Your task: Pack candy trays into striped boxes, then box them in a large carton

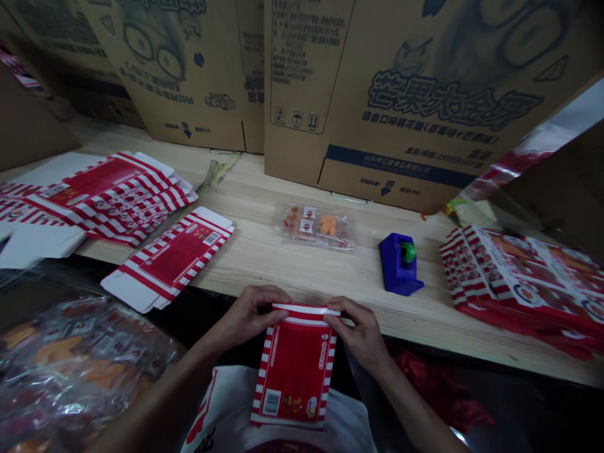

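Between my two hands is a red printed carton (298,358) with red and white striped edges, held in front of my body just off the table's front edge. My left hand (258,308) pinches its upper left corner, and my right hand (361,327) pinches the upper right one. A white band with a red stripe runs along the carton's top edge between my fingers. Beyond the hands, a clear plastic packet (317,226) with orange and red pieces lies flat on the wooden table (264,264).
A blue tape dispenser (400,264) stands right of the packet. Finished-looking striped boxes (523,283) are stacked at right. Flat cartons (170,258) and a carton pile (113,195) lie left. Filled plastic packets (89,365) heap at lower left. Large cardboard boxes (302,151) wall the back.
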### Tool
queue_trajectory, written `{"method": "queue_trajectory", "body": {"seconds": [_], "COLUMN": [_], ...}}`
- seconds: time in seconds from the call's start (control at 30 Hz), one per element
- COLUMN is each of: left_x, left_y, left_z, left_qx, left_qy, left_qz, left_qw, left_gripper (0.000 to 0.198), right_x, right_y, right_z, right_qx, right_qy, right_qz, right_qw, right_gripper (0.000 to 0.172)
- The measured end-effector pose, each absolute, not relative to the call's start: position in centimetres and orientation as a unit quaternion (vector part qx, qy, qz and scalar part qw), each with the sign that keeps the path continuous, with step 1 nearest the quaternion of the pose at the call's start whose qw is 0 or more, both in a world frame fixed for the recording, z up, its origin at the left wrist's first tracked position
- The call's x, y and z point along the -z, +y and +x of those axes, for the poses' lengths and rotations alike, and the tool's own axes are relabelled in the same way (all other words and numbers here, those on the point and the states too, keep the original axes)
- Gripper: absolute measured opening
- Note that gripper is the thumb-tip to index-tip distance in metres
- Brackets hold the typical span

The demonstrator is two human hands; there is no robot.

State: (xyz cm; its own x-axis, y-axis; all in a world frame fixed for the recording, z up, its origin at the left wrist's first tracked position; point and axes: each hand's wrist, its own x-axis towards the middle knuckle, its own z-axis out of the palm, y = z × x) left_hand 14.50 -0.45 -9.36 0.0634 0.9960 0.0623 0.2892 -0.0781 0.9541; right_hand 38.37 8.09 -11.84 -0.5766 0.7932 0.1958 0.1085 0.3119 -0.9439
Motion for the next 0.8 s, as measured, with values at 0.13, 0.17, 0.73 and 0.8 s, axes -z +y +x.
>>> {"method": "queue_trajectory", "body": {"seconds": [0.13, 0.17, 0.73, 0.8], "left_x": [11.4, 12.0, 14.0, 14.0], "left_y": [-0.9, -0.9, 0.5, 0.4], "left_z": [15.9, 16.4, 17.1, 17.2], "left_qx": [-0.498, -0.519, -0.535, -0.539], "left_qy": [0.535, 0.528, 0.573, 0.573], "left_qz": [0.500, 0.463, 0.382, 0.373], "left_qw": [0.464, 0.486, 0.489, 0.492], "left_gripper": [0.020, 0.021, 0.021, 0.021], "right_x": [13.3, 13.5, 14.8, 15.3], "right_y": [6.4, 6.0, 20.5, 20.8], "right_z": [38.0, 37.8, 49.1, 48.4], "right_qx": [-0.490, -0.490, -0.290, -0.293], "right_qy": [-0.710, -0.701, -0.514, -0.499], "right_qz": [-0.333, -0.343, -0.587, -0.582], "right_qw": [0.380, 0.389, 0.555, 0.572], "right_gripper": [0.010, 0.010, 0.030, 0.030]}}
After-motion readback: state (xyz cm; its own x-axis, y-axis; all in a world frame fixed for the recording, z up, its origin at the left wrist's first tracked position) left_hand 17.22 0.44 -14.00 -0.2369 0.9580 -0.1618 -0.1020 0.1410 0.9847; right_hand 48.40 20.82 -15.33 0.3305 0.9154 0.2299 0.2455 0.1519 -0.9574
